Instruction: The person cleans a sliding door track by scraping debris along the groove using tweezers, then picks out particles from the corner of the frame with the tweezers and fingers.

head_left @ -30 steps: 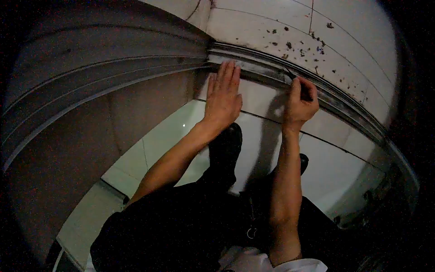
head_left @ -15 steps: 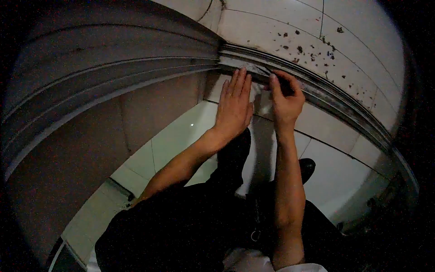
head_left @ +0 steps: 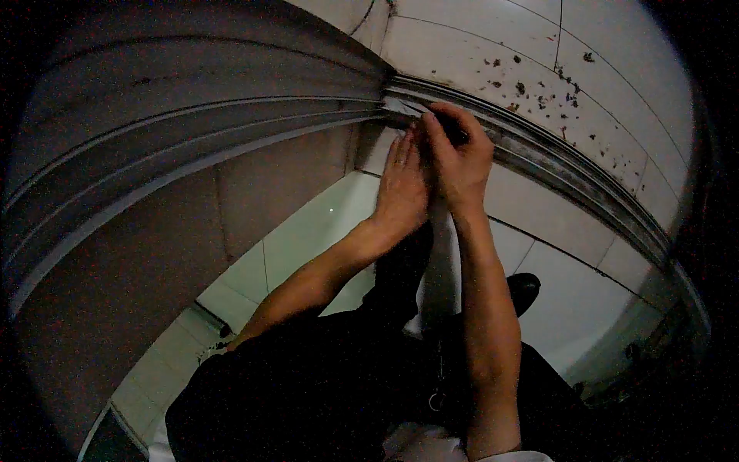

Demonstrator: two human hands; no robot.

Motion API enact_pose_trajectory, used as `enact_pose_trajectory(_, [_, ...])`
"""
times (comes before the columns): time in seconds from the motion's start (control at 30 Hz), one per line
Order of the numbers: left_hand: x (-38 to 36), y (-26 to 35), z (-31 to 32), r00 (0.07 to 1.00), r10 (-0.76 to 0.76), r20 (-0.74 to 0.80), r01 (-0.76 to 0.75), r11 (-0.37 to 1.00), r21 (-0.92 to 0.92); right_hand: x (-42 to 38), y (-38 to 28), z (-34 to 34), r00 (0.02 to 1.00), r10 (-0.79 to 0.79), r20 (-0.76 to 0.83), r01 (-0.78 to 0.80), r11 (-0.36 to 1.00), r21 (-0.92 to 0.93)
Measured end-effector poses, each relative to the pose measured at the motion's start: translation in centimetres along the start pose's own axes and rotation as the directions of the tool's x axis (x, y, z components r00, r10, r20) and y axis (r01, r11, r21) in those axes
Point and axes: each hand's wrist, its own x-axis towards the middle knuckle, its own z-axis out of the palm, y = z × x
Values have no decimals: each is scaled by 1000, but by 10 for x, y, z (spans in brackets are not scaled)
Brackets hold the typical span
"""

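My right hand [head_left: 462, 158] is closed in a pinch around a thin dark stick-like tool [head_left: 414, 105], whose exact kind is too dim to make out. The tool's end points up and left over the metal track [head_left: 531, 154], close to the corner where the track meets the upright frame on the left. My left hand [head_left: 402, 189] lies flat with fingers stretched out, its fingertips at the near edge of the track. Both hands are side by side, and the right one partly covers the left fingertips.
Dark crumbs of debris [head_left: 543, 96] lie scattered on the pale tiles beyond the track. A tall grooved panel [head_left: 192, 127] rises along the left. Below the track are white floor tiles [head_left: 554, 285], with a black shoe [head_left: 525, 292] on them. A dark bar [head_left: 212, 318] lies at lower left.
My right hand has moved left along the track with the tool, up against my left hand. The left hand stays almost in place, while the whole view has shifted slightly.
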Motion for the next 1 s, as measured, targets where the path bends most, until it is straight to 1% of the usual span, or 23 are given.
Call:
enact_pose_trajectory(0.03, [-1, 3, 1, 1000, 0, -9, 0, 1000, 7, -1, 2, -2, 1000, 8, 8, -8, 1000, 21])
enact_pose_trajectory(0.13, [-3, 3, 3, 1000, 0, 1, 0, 999, 49, -2, 8, -3, 998, -39, 46, 42, 997, -59])
enact_pose_trajectory(0.23, [-5, 2, 8, 992, -68, 104, 71, 997, -27, -2, 8, -4, 986, -104, 128, 114, 991, -68])
enact_pose_trajectory(0.33, [-5, -3, 9, 985, -56, 161, 68, 995, -72, -1, 12, -1, 983, -115, 144, 128, 988, -87])
enact_pose_trajectory(0.43, [-5, -2, 10, 993, -41, 112, 46, 998, -49, 0, 9, 0, 978, -97, 183, 118, 987, -106])
enact_pose_trajectory(0.53, [-2, 2, 4, 998, -26, 59, 30, 997, -73, 1, 6, 2, 970, -141, 199, 175, 971, -162])
enact_pose_trajectory(0.63, [3, 1, 3, 999, -4, 49, 7, 998, -57, 2, 5, 4, 972, -131, 197, 166, 971, -173])
enact_pose_trajectory(0.73, [1, 1, 1, 996, -17, 87, 19, 1000, -21, 2, 2, 4, 971, -133, 200, 164, 975, -150])
enact_pose_trajectory(0.83, [2, 3, -2, 997, -34, 71, 38, 998, -57, 2, 5, 5, 960, -173, 222, 211, 964, -163])
enact_pose_trajectory(0.93, [1, 4, -2, 999, -12, 45, 11, 1000, 19, 3, 6, 5, 958, -185, 218, 220, 964, -147])
enact_pose_trajectory(1.0, [0, 3, -2, 997, 2, 72, -3, 1000, 20, 3, 2, 4, 960, -168, 224, 204, 968, -147])
